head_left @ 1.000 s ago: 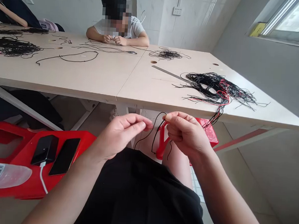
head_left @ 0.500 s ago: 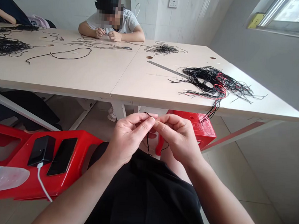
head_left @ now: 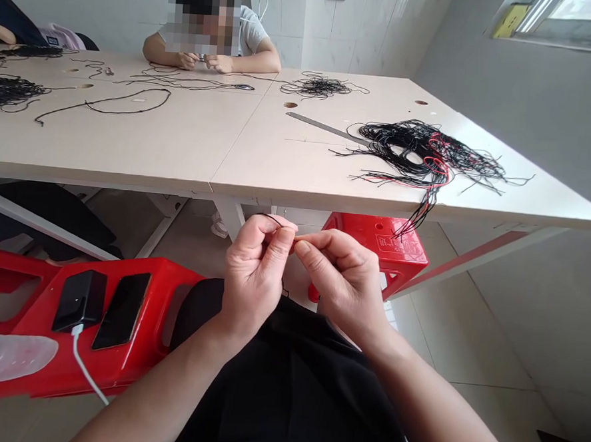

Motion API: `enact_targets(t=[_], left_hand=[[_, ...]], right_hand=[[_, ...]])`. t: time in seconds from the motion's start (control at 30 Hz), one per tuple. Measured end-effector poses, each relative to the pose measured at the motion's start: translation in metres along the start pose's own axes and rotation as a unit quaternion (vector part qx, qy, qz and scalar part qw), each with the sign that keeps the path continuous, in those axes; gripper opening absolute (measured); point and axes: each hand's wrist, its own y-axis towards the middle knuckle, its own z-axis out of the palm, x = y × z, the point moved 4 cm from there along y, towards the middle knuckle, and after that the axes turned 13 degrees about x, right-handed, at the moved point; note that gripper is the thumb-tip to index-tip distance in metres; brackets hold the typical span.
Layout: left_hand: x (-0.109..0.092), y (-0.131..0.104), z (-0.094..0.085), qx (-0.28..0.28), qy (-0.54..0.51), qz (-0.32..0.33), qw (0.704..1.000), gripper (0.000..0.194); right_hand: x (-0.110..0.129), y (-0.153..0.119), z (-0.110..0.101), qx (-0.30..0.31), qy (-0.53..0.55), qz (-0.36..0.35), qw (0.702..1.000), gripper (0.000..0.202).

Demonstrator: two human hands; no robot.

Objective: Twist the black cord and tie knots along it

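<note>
A thin black cord (head_left: 270,217) runs over the fingers of my left hand (head_left: 255,272), which pinches it between thumb and forefinger. My right hand (head_left: 345,274) is closed in a pinch close beside the left fingertips, on the same cord as far as I can tell. The stretch between the fingertips is mostly hidden. Part of the cord hangs below my hands, above my dark clothing. Both hands are over my lap, in front of the table edge. On the table beyond lies a bundle of black cords with some red ones (head_left: 410,154), its ends drooping over the edge.
A metal ruler (head_left: 326,128) lies by the bundle on the table (head_left: 189,154). Across sits another person (head_left: 256,42) handling cord. More black cords (head_left: 316,85) lie about. Left, a red stool (head_left: 155,292) bears a phone (head_left: 122,310), a power bank (head_left: 80,301) and a plastic bottle (head_left: 17,357).
My hands have shifted slightly left, and the left has turned more upright. The fingertips remain pinched close together. The whole view has moved a little.
</note>
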Motion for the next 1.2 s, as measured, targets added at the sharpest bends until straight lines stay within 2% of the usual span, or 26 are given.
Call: enact_targets(t=[0.1, 0.23, 0.4, 0.57, 0.77, 0.87, 0.97, 1.07, 1.2], left_hand=[[-0.002, 0.001, 0.003, -0.004, -0.09, 0.003, 0.996, 0.022], [-0.003, 0.001, 0.007, -0.025, -0.213, -0.053, 0.975, 0.023], [-0.003, 0.0, 0.009, -0.053, -0.281, -0.104, 0.953, 0.026], [0.001, 0.001, 0.01, -0.042, -0.267, -0.106, 0.957, 0.026], [0.006, -0.004, 0.012, -0.036, -0.178, -0.058, 0.982, 0.018], [0.009, -0.009, 0.017, -0.014, -0.198, -0.111, 0.974, 0.017], [0.01, -0.011, 0.018, 0.039, -0.2, -0.163, 0.965, 0.02], [0.009, -0.008, 0.013, 0.077, -0.185, -0.17, 0.965, 0.018], [0.012, -0.003, 0.007, 0.111, -0.198, -0.199, 0.953, 0.016]], right_hand=[[0.001, -0.002, 0.002, -0.001, -0.025, -0.051, 0.998, 0.008], [0.001, -0.006, 0.004, -0.016, -0.02, -0.091, 0.996, 0.01], [-0.006, -0.009, 0.004, -0.026, 0.022, -0.116, 0.993, 0.014], [-0.016, -0.006, 0.005, 0.001, 0.099, -0.059, 0.993, 0.013], [-0.026, -0.004, 0.005, 0.004, 0.203, 0.018, 0.979, 0.007], [-0.027, -0.004, 0.001, 0.004, 0.227, 0.026, 0.974, 0.011], [-0.026, -0.005, -0.005, 0.001, 0.182, 0.023, 0.983, 0.013], [-0.024, -0.008, -0.012, -0.01, 0.086, 0.012, 0.996, 0.014], [-0.024, -0.01, -0.013, 0.02, 0.023, -0.01, 0.999, 0.017]])
